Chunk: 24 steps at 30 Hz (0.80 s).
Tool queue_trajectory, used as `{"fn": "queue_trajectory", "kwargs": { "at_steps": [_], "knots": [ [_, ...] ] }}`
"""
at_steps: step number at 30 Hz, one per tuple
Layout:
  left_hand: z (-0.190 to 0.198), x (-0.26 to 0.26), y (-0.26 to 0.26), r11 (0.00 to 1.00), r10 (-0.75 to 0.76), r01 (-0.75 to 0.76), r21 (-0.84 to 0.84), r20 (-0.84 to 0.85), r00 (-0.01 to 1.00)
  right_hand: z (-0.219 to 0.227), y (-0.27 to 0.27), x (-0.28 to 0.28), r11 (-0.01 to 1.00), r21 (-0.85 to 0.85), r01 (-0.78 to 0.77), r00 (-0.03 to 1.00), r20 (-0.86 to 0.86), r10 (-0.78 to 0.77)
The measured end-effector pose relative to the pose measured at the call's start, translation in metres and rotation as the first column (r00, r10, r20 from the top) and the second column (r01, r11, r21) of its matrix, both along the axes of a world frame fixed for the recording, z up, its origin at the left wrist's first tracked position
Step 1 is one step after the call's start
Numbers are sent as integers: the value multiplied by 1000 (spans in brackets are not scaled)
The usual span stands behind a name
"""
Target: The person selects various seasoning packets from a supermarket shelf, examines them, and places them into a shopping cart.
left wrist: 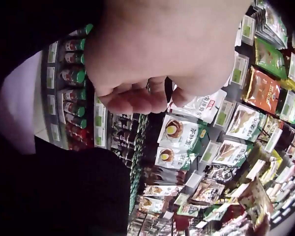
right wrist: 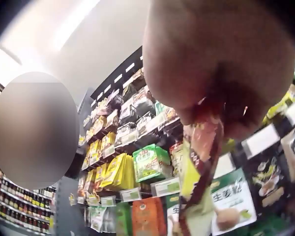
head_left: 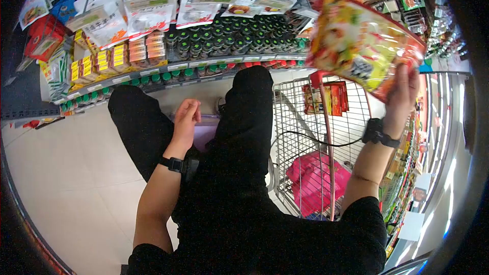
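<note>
A large, glossy food packet (head_left: 356, 40) in red, yellow and white is up in front of the shelves at the right. My right hand (head_left: 404, 91) grips it by its lower right corner. In the right wrist view the packet (right wrist: 199, 167) hangs edge-on below the fingers. My left hand (head_left: 186, 119) hovers above my lap, between the knees, with fingers loosely curled and nothing in them. Seen from the left wrist, that hand (left wrist: 162, 54) overlaps the rows of hanging packets behind it.
A wire shopping cart with a red bar (head_left: 331, 183) stands at my right, holding red packets (head_left: 317, 99) and a pink bag (head_left: 316, 181). Ahead, shelves carry white pouches (head_left: 147, 12), small jars (head_left: 219, 35) and yellow boxes (head_left: 102, 63). Pale floor (head_left: 76, 173) lies at left.
</note>
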<state>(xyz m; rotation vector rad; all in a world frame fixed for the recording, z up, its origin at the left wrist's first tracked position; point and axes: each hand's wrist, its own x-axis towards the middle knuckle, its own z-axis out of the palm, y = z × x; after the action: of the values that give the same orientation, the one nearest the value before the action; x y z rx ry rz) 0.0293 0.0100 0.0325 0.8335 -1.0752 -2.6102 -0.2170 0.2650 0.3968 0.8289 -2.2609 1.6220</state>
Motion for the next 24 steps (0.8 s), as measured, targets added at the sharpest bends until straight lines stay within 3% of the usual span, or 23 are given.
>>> {"fn": "queue_trajectory", "kwargs": {
  "at_steps": [1,4,6,7,9,10,11,13,15,17,19,22,23,24],
  "knots": [
    [-1,-1,1,1000,-3,2,5,17,1000,12,13,-3,996,-44,72,997,-29,-73],
    [-4,-4,6,997,-73,73,4,54,996,31,51,-6,964,151,219,971,-133,-200],
    [-1,-5,8,996,-90,91,-5,75,993,30,66,-9,905,352,240,969,-137,-204],
    [0,-5,8,995,-97,99,-12,85,992,28,75,-11,861,445,245,969,-137,-205],
    [-2,-4,9,994,-108,110,-23,82,991,20,99,-19,589,745,314,942,-167,-291],
    [-2,-4,8,993,-109,112,-31,79,991,10,111,-25,572,792,214,958,-56,-281],
    [-1,-3,8,993,-112,114,-25,86,990,-5,126,-34,556,824,107,962,56,-268],
    [-1,-1,7,993,-112,114,-14,103,988,-59,178,-61,582,812,42,955,139,-264],
    [-3,-1,6,992,-124,127,-27,86,989,-79,163,-55,493,866,-87,903,278,-328],
    [-5,0,7,989,-136,139,-39,77,988,-114,186,-70,480,862,-163,904,326,-276],
    [-6,1,8,988,-141,146,-56,72,987,-142,185,-66,665,733,-142,857,427,-288],
    [-5,1,8,986,-143,149,-74,81,986,-194,216,-94,586,810,-29,915,257,-310],
    [-7,1,8,987,-137,142,-72,76,988,-203,218,-101,434,901,20,922,152,-356],
    [-8,0,9,988,-131,135,-68,70,989,-215,218,-99,418,905,79,943,68,-326]
  ]
}}
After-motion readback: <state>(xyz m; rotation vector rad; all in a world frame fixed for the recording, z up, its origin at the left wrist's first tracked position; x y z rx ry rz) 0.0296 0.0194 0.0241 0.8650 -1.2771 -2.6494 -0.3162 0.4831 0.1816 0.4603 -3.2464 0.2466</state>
